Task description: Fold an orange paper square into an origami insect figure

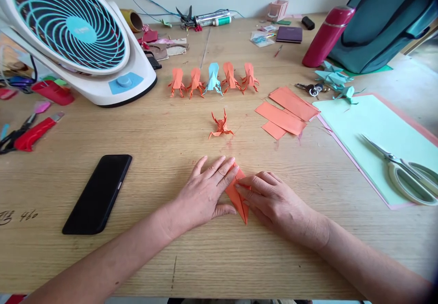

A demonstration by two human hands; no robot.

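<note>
A folded orange paper [238, 195] lies flat on the wooden table [164, 254] between both hands. My left hand [205, 192] rests on its left side with fingers stretched flat. My right hand [270, 199] presses its fingertips onto the paper's right edge, fingers extended. A finished orange paper figure [221, 125] stands just beyond. Farther back stands a row of folded figures [212, 79], several orange and one light blue.
A black phone [98, 193] lies left of my arm. Orange paper strips [286, 110] lie right of centre, beside mint sheets [372, 131] bearing scissors [404, 169]. A fan [73, 35] stands far left, a red flask [327, 35] and teal bag [383, 21] far right.
</note>
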